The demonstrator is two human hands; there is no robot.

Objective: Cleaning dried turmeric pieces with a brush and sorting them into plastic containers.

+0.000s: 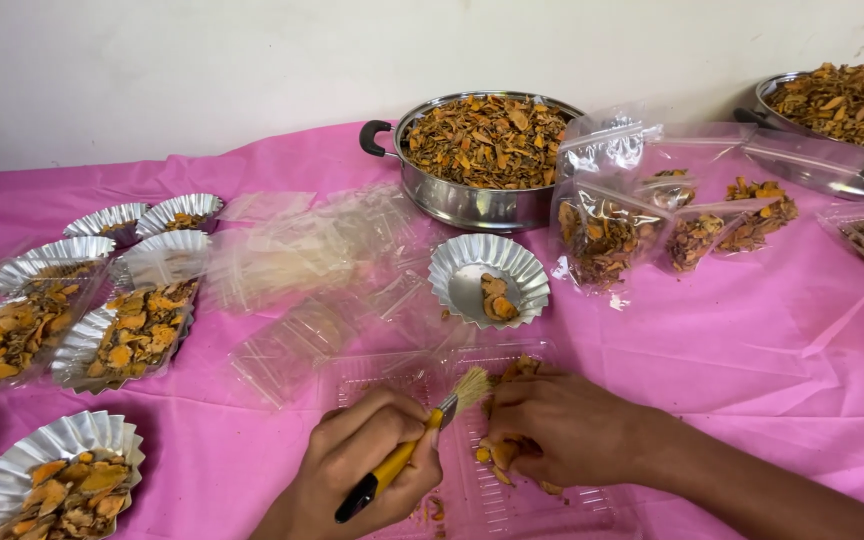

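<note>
My left hand (367,465) grips a small brush (422,435) with a yellow and black handle, its pale bristles pointing up and right toward my other hand. My right hand (562,425) rests fingers-down on a heap of orange dried root slices (500,452) lying in a clear plastic tray (512,505) on the pink tablecloth (752,340). Just beyond the hands stands a fluted foil cup (489,278) holding a few slices.
A steel pot (472,155) full of dried slices stands at the back; a second pan (842,120) is at the far right. Filled clear bags (612,225) lie between them. Empty bags (302,270) are mid-table. Several filled foil cups (62,480) line the left.
</note>
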